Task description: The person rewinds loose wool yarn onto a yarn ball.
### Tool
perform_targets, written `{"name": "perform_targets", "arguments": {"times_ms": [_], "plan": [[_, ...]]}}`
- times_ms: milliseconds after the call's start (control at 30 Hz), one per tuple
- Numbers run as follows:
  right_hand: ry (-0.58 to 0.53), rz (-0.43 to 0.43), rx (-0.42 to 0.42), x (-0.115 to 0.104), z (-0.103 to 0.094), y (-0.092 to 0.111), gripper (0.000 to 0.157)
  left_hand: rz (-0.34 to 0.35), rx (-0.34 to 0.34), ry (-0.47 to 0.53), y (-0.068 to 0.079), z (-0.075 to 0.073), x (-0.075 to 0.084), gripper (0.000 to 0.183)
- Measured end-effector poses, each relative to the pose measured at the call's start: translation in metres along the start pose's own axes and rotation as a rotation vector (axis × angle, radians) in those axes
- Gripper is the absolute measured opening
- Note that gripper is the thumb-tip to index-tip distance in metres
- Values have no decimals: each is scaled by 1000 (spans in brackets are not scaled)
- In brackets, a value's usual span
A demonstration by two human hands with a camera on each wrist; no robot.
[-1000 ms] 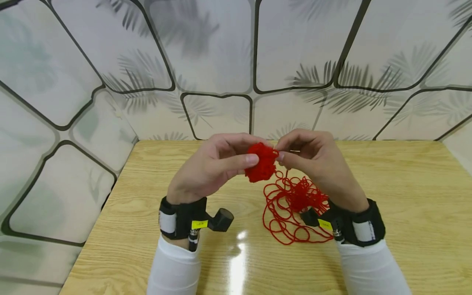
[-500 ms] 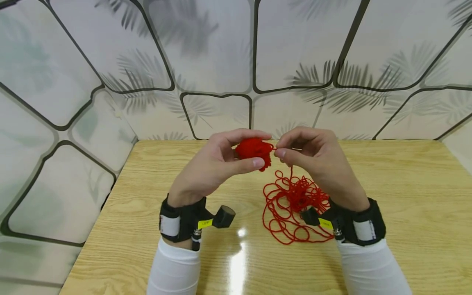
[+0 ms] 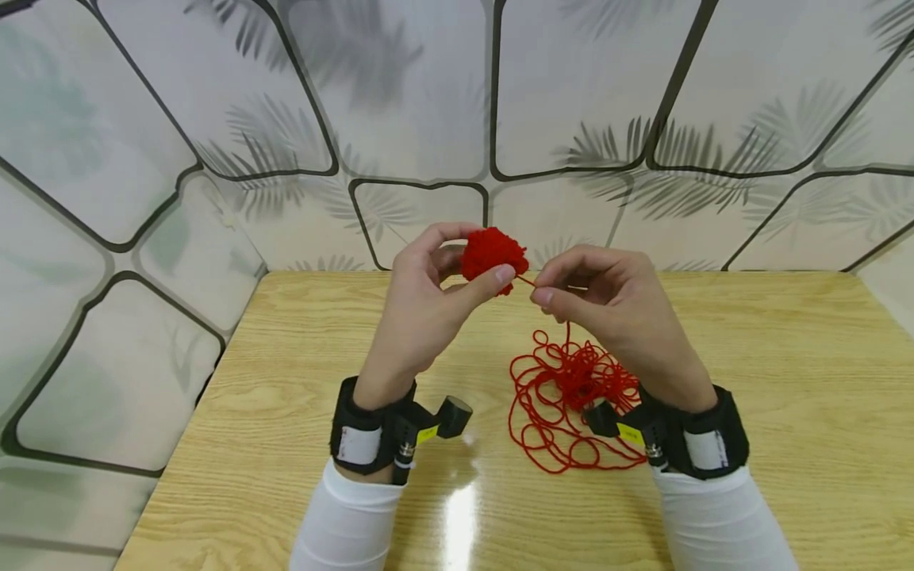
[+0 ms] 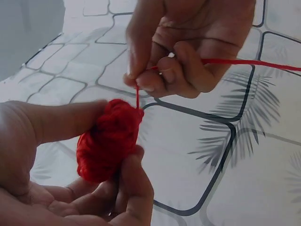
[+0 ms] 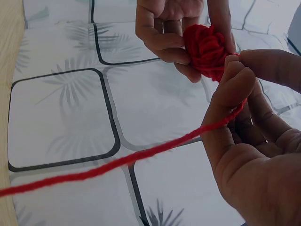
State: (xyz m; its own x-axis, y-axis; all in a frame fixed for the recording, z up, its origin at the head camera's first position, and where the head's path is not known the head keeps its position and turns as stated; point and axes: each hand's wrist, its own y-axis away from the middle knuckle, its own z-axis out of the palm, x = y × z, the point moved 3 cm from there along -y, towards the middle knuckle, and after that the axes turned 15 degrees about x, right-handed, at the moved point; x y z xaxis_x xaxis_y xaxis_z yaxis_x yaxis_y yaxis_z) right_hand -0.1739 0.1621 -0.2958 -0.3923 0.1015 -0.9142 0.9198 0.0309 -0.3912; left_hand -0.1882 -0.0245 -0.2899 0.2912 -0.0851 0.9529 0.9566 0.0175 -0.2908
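My left hand (image 3: 428, 305) grips a small red ball of yarn (image 3: 493, 255) between thumb and fingers, above the table's far edge. Close by on the right, my right hand (image 3: 617, 309) pinches the yarn strand (image 5: 155, 149) between thumb and forefinger. A short taut length runs from those fingertips to the ball. In the right wrist view the strand passes across the curled fingers and trails away to the left. Below the right hand, a loose tangle of red yarn (image 3: 581, 377) lies on the table, partly hidden by the right wrist camera; a strand rises from it.
The wooden table (image 3: 257, 381) reaches back to a wall (image 3: 421, 103) patterned with dark lines and grey leaves. Both wrists wear black straps, the left one carrying a small camera (image 3: 453, 416) that sticks out over the table.
The left hand has moved up and slightly right, turning the ball. The strand between ball and right hand now shows as a short line. The right hand stays almost in place.
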Motion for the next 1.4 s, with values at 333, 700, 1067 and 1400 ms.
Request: {"name": "perform_targets", "arguments": {"times_ms": [333,700,1067,1400], "plan": [[116,-74,-14,-7,-1,3,14,182,-64,-207,-1,8,-9,42],[-61,-158,152,-20,-17,3,14,89,-415,-127,9,19,3,39],[-147,-158,192,-10,-22,-4,15,16,-423,118,17,22,19,35],[43,-119,60,12,-2,-7,15,1,-56,335,4,13,1,38]]}}
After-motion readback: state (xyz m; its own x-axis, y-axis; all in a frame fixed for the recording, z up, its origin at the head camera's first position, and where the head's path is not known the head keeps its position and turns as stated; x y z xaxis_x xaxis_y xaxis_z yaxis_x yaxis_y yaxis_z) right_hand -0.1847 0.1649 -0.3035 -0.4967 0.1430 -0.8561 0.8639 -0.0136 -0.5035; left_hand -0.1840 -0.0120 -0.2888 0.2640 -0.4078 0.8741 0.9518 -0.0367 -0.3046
